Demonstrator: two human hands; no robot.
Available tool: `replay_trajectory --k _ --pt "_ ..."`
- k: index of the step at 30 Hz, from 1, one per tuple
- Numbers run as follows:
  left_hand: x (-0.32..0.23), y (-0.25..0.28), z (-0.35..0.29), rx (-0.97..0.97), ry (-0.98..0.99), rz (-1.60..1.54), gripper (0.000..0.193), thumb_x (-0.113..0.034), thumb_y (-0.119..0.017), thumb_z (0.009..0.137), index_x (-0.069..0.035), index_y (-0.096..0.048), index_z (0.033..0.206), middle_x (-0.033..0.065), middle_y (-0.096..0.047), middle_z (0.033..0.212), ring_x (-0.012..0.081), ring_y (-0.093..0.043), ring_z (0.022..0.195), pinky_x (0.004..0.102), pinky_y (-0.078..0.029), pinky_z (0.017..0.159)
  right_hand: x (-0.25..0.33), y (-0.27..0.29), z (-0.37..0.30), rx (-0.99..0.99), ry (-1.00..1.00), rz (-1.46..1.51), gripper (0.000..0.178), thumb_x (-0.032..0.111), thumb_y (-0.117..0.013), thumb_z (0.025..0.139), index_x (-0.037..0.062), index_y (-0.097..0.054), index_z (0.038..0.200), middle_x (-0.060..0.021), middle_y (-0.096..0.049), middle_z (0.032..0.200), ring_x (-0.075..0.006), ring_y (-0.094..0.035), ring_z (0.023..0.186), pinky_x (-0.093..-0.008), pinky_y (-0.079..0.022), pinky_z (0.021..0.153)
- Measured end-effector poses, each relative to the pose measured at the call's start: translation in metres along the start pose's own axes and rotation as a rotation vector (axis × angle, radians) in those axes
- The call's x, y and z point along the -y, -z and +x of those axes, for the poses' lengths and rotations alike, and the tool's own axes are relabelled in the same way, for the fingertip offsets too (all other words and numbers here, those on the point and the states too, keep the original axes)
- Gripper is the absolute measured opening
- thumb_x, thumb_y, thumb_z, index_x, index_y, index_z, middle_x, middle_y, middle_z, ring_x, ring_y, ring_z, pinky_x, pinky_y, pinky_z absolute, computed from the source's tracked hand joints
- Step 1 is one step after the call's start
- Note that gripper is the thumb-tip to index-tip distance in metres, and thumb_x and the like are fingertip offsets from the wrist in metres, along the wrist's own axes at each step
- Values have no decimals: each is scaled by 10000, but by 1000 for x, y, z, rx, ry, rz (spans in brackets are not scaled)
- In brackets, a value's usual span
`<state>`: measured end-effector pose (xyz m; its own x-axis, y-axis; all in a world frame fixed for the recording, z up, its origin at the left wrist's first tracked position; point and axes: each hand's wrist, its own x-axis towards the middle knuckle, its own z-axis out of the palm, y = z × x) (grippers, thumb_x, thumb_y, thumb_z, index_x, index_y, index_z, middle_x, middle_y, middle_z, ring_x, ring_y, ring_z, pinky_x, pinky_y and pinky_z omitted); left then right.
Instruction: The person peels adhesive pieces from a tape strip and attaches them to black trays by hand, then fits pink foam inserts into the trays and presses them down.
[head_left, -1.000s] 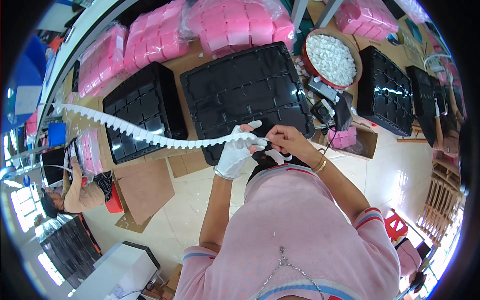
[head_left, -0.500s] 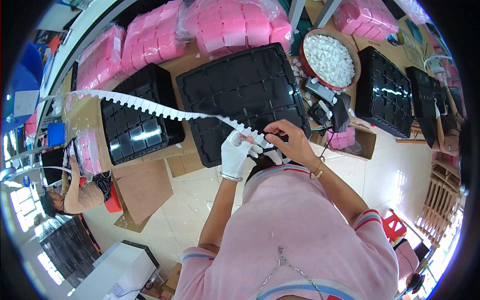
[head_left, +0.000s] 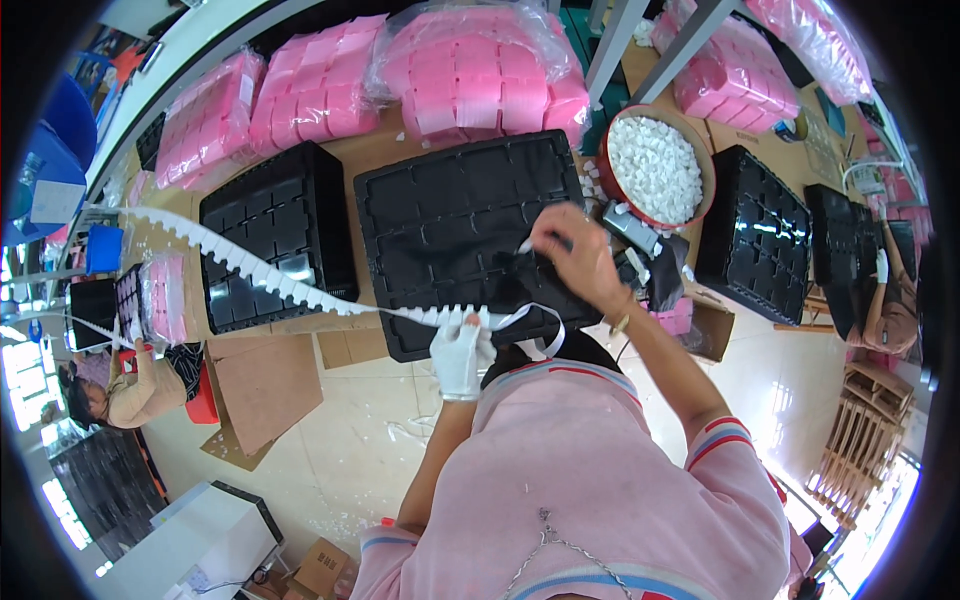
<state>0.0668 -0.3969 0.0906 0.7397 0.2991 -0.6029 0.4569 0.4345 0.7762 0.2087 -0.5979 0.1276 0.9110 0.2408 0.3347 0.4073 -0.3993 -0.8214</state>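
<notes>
A long white notched strip (head_left: 262, 276) arches in from the far left over the black trays. My left hand (head_left: 459, 358), in a white glove, is closed on it near its right end, at the front edge of the middle black tray (head_left: 430, 210). Past those fingers a thin white backing ribbon (head_left: 553, 322) curls loose to the right. My bare right hand (head_left: 583, 258) is raised over the tray's right side, its fingers pinched and a little blurred. A small white piece (head_left: 527, 246) shows at its fingertips.
Another black tray (head_left: 270, 235) stands to the left, and a glossy one (head_left: 755, 235) to the right. A red-rimmed bowl (head_left: 604, 165) of white pieces sits behind my right hand. Wrapped pink blocks (head_left: 470, 85) line the back. A co-worker (head_left: 140, 390) works at far left.
My right hand has moved up and away from the strip with a small white piece. My left hand has shifted slightly left and lower, and the loose ribbon now shows.
</notes>
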Motion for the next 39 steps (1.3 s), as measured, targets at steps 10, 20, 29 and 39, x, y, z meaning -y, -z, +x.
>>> replay_trajectory --k 10,20,29,39 --pt "122 160 -34 -375 -21 658 155 -148 -734 885 -31 -746 986 37 -679 739 117 -610 650 303 -484 606 -107 31 119 160 244 -431 146 -17 -732 710 53 -655 812 -85 -548 1038 -284 -580 992 -402 -476 883" --pt "188 189 -5 -428 56 665 165 -67 -725 826 -37 -773 981 46 -735 804 128 -631 651 297 -500 620 -126 19 131 191 314 -580 67 71 -684 804 83 -652 861 -77 -589 886 -274 -609 921 -406 -491 827" --pt "51 108 -30 19 23 379 50 -36 -728 864 -35 -734 914 -7 -672 745 52 -567 623 226 -427 551 -128 25 138 285 344 -625 90 97 -681 816 62 -640 888 -92 -623 892 -299 -628 911 -415 -519 812" --pt "30 79 -3 7 -47 215 139 -153 -776 896 -27 -718 910 41 -669 680 62 -547 531 215 -387 481 -131 23 133 283 433 -585 106 92 -638 853 26 -644 935 -130 -634 936 -326 -627 930 -413 -527 826"
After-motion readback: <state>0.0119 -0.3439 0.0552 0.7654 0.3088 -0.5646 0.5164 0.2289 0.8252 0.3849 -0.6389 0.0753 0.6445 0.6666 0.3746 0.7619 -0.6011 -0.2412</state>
